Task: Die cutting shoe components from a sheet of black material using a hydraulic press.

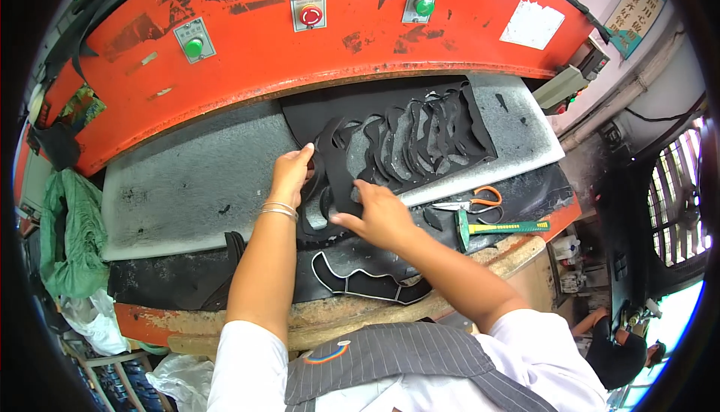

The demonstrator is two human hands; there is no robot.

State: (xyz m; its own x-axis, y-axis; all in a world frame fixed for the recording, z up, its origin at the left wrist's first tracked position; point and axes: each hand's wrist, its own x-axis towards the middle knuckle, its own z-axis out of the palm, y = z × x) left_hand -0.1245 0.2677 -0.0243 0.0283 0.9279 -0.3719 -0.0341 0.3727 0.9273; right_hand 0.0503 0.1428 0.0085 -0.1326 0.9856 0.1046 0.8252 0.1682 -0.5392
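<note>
Sheet [341, 179], black and full of cut-outs, lies mostly on the pale board [195, 164]. My left hand [289, 177] pinches its left end, probably to steady it; my right hand [381, 217] touches beside, whether gripping I cannot tell.

Bright light; the black sheet [360, 100] looks sharp, the window [679, 194] glares white, the red panel [262, 48] bends, corners go black.

Looks down and forward from the head, close above both hands [382, 215]. Takes in apron [390, 352] at the lower edge, board [202, 172] midway, red machine [247, 52] along the top, bending straight edges toward the rim.
</note>
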